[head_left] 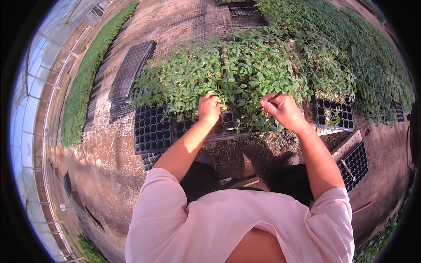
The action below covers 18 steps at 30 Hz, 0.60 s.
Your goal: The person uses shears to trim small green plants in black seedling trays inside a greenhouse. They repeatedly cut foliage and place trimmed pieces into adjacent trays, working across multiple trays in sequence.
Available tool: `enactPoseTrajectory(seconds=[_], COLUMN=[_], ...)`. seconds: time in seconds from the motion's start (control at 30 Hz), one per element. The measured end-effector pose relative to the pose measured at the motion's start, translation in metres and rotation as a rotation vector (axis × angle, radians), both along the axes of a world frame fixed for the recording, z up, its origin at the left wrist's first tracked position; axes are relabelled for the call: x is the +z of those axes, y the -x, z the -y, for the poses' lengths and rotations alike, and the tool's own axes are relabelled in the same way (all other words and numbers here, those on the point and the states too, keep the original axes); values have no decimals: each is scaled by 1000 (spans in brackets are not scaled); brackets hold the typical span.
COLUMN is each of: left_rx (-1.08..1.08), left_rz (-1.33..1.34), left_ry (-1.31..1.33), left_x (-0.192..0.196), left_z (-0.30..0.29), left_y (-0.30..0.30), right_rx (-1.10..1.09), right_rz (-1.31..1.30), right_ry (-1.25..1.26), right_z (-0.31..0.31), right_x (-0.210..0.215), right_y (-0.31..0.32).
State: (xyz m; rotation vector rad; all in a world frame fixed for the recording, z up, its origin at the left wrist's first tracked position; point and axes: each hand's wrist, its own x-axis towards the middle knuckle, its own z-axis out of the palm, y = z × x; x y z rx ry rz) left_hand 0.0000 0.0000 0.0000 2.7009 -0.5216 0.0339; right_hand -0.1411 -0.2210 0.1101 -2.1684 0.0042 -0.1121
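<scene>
- While we crouch over the black seedling tray [153,129], our left hand [208,108] reaches into the leafy seedlings [228,72], its fingers curled narrowly around stems at the tray's near edge; we cannot tell exactly which plant it grips.
- Our right hand [283,109] is closed around a thin dark stick [268,101], whose tip angles leftward into the foliage between both hands.
- Empty cells show in the tray just below and left of our left hand; the planted cells lie right under our fingers.
- Another partly empty tray [335,115] sits to the right, and a third tray [356,164] lies near our right knee on the bare soil.
- We judge the stems fragile: a hard pinch or a pull at an angle could snap one or tear its roots.
- The stick's tip is hidden among leaves, so pushing blind could stab a neighbouring plug or bruise foliage.
- Leaning further forward could press our forearms onto the near plants.
</scene>
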Motion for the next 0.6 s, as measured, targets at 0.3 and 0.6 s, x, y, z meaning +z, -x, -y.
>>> enactPoseTrajectory(seconds=[0.3,0.6], left_rx=[18,160], left_rz=[-625,-654], left_ry=[574,534], left_x=[-38,-13], left_z=[-5,-11], left_y=[-39,-26], right_rx=[-1,48], right_rz=[77,114], right_ry=[-219,-376], right_z=[-8,-20], right_x=[-1,-19], right_y=[-5,-17])
